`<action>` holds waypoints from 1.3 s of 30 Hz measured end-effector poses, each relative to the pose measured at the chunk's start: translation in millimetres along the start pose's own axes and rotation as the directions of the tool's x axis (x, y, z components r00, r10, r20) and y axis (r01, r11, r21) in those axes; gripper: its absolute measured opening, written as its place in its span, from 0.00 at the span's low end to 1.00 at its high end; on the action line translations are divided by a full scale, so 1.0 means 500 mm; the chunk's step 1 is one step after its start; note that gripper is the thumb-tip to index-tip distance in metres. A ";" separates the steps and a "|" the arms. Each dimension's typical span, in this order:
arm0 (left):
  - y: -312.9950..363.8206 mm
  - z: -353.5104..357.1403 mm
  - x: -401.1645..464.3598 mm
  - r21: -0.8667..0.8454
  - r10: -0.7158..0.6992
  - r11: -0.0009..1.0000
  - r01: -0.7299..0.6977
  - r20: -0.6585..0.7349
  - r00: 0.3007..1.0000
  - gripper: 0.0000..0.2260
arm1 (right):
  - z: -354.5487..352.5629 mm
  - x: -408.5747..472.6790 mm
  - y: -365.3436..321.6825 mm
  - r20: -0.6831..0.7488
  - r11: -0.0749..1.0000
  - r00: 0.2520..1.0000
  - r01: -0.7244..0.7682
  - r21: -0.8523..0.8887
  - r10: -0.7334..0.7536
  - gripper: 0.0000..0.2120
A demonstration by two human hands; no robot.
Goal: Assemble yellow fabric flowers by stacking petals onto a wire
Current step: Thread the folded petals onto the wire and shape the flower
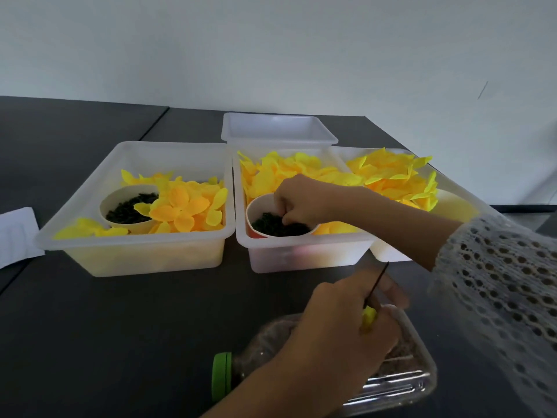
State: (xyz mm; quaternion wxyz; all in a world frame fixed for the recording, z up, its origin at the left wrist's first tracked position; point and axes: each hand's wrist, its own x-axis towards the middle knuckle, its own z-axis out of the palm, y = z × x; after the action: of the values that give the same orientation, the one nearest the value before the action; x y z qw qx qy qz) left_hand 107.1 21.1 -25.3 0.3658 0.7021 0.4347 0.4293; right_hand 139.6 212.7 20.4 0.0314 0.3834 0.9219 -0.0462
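My left hand [340, 321] is near the table's front and pinches a thin dark wire [377, 280] that points up and away. A small yellow petal [368, 319] sits on the wire at my fingertips. My right hand [304, 200], in a white lace sleeve, reaches into a paper cup [255, 206] of small dark pieces [271, 226] in the middle tray [301, 254]. Its curled fingertips dip among the pieces, so what they hold is hidden. Loose yellow petals [280, 170] fill the tray behind the cup.
A left tray [135, 251] holds petals and a second cup of dark pieces [129, 206]. A right tray [388, 254] holds more petals, and a bare tray [277, 128] stands at the back. A clear bottle with a green cap [221, 375] lies under my left hand. White paper [15, 233] lies at far left.
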 end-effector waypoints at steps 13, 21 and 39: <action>-0.010 -0.007 0.010 0.104 -0.246 0.965 0.242 0.030 0.969 0.14 | -0.059 -0.253 -0.002 -0.160 0.250 0.985 0.138 0.958 0.068 0.08; -0.007 0.000 0.004 0.128 -0.214 0.969 0.210 0.021 0.977 0.06 | -0.038 -0.161 0.036 -0.008 0.217 0.942 -0.069 0.974 0.336 0.03; -0.012 0.004 -0.003 0.087 -0.113 0.990 0.114 -0.014 0.993 0.05 | -0.017 -0.002 -0.009 0.063 0.752 0.978 -0.195 0.629 0.201 0.05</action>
State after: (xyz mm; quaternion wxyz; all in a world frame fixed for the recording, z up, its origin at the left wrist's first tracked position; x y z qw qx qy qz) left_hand 106.8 21.4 -31.6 0.3566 0.6895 0.4939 0.3917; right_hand 136.9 209.8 29.2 -0.0985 0.4673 0.8069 -0.3477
